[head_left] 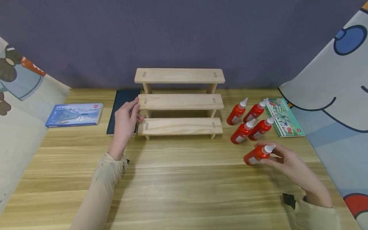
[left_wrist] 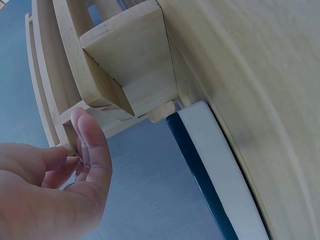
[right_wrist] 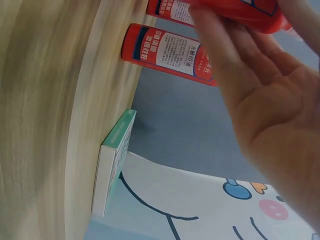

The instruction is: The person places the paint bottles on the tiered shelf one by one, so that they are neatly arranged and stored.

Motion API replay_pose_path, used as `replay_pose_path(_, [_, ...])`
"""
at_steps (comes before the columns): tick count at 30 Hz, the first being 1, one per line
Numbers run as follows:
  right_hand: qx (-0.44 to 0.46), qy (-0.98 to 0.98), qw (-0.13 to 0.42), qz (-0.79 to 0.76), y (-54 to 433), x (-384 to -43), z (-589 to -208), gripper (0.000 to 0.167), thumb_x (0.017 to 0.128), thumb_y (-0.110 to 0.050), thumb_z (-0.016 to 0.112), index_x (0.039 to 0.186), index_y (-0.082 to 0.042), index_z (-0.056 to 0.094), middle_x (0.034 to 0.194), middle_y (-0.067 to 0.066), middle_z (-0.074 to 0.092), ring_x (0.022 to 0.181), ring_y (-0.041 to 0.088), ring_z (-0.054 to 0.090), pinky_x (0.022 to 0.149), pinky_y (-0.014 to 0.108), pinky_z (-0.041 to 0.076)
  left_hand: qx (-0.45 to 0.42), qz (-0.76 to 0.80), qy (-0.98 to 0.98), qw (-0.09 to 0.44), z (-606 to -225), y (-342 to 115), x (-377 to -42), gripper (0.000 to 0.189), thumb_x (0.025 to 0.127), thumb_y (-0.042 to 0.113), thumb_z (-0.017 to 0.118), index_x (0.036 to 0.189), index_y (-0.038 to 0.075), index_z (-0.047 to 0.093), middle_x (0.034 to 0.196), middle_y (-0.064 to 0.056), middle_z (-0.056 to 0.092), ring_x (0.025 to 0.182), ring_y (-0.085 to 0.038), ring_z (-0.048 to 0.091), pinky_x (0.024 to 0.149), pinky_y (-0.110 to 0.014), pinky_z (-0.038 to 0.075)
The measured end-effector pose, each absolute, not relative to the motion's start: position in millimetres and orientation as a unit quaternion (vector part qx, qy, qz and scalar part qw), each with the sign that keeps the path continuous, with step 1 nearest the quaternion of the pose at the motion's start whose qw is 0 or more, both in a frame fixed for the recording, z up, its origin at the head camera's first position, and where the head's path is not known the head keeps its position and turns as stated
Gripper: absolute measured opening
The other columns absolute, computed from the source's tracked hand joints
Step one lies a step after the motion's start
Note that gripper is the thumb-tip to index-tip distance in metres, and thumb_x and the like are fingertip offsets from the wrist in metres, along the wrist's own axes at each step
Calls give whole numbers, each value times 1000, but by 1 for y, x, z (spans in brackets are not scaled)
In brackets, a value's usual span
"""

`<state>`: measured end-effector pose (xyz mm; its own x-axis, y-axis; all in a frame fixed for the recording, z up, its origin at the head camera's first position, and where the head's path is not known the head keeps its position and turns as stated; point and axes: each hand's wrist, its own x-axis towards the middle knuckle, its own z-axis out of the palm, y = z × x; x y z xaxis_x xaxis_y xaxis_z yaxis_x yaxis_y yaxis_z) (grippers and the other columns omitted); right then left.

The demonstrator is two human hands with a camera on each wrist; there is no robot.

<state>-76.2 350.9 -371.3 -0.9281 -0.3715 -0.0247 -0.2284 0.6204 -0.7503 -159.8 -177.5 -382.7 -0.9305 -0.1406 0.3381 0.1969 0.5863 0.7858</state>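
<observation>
1. While the right hand (head_left: pixel 290 164) holds a red bottle (head_left: pixel 254 157) between thumb and fingers, the left hand (head_left: pixel 125 116) pinches the left end of the middle board (head_left: pixel 181 101) on the three-tier wooden stand (head_left: pixel 179 75).

2. Position: bottle at the right of the tabletop (head_left: pixel 178 188), just nearer than four other red bottles (head_left: pixel 241 133) and well apart from the stand. Whether its base touches the wood, cannot tell.

3. Handling (judgement): a grip on the firm body, below the white nozzle (head_left: pixel 269 149), should be steadiest; light pressure is advisable, since squeezing might push out contents. Any lift should go straight up, then clear of the neighbouring bottles, which look easy to topple.

4. Left hand (judgement): a gentle pinch should suffice to steady the stand; pulling could skew it.

5. Orientation: nozzle up, long axis close to vertical. The rightward lean in the head view matches that of the standing bottles, so probably perspective. In the right wrist view, the bottle lies crosswise, as do the upright ones; that camera is rolled.
</observation>
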Motion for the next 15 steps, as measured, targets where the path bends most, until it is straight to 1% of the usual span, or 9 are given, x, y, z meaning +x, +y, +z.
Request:
replay_pose_path(4, [-164,898,87,-400,350,-77,-372,53,93,7,79,142,7,60,136,28,63,110,-11,56,82,16,55,-17,-456,-870,187,-383,-178,-160,39,114,9,53,151,-2,57,96,-25,62,72,-36,73,63,-27,60])
replay_pose_path(9, [-158,906,75,-385,348,-76,-371,50,92,6,81,139,6,64,135,26,66,109,-11,56,83,14,53,-21,-451,-871,193,-383,-178,-160,38,114,9,53,150,-2,58,94,-24,63,71,-35,73,63,-26,59])
replay_pose_path(15, [-155,913,62,-371,346,-75,-370,48,90,5,84,134,6,66,129,25,68,106,-12,56,82,12,52,-20,-453,-870,193,-384,-178,-160,38,114,9,53,150,-2,58,95,-25,62,70,-35,73,63,-25,59])
